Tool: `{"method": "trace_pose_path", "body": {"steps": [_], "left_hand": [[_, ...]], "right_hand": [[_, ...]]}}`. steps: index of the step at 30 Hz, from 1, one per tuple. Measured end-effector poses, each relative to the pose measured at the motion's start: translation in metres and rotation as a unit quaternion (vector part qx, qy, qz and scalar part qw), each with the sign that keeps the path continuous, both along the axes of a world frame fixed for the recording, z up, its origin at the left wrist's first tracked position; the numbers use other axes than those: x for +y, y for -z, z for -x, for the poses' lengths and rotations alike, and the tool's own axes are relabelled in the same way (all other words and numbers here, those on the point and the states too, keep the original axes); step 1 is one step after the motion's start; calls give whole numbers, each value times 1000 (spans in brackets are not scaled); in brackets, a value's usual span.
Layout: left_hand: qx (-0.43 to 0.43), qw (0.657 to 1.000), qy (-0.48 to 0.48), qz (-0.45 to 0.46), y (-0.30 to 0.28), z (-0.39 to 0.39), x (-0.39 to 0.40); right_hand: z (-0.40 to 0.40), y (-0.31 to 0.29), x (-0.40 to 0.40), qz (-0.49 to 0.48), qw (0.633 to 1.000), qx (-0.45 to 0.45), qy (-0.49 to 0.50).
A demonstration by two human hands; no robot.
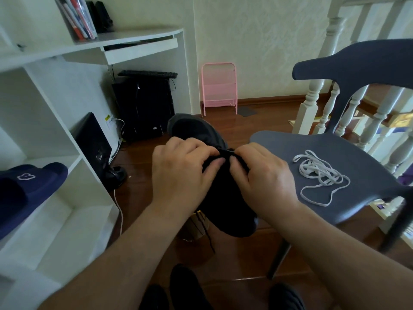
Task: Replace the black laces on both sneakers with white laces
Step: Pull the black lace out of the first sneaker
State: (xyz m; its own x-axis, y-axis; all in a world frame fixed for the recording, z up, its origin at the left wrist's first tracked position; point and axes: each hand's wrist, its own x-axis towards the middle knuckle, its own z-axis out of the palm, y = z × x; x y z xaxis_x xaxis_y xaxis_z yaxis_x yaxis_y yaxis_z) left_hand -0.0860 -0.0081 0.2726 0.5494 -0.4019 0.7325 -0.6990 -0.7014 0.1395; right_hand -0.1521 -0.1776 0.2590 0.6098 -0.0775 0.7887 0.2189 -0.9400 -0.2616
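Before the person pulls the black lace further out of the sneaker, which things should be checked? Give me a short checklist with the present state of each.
1. Sneaker is held steady: ok, both hands grip it at the lace area above the floor.
2. Left hand has a pinch on the lace zone: ok, thumb and fingers are curled there.
3. Right hand does the same: ok.
4. Black lace is partly free: ok, a strand hangs below the sneaker.
5. How many eyelets are still laced: cannot tell, the hands hide them.
6. White laces are ready: ok, they lie in a loose pile on the blue-grey chair seat beside the right hand.
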Motion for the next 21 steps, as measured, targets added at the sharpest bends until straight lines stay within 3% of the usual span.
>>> {"method": "trace_pose_path", "body": {"steps": [3,6,9,13,18,21], "left_hand": [[25,996,60,55,0,-1,1],[88,964,143,204,-4,-3,9],[136,941,112,289,-7,-10,23],[147,965,39,215,-4,-13,28],[-5,999,15,48,-10,11,3],[-20,999,-5,28,-5,11,-8]], "right_hand": [[-2,1,-3,-4,1000,4,13],[-8,2,-20,-40,999,15,24],[-7,4,-26,-64,998,24,-11],[-5,8,-15,-62,998,-4,-9],[-5,7,0,-53,998,-26,16],[-5,7,9,-71,997,-28,9]]}}
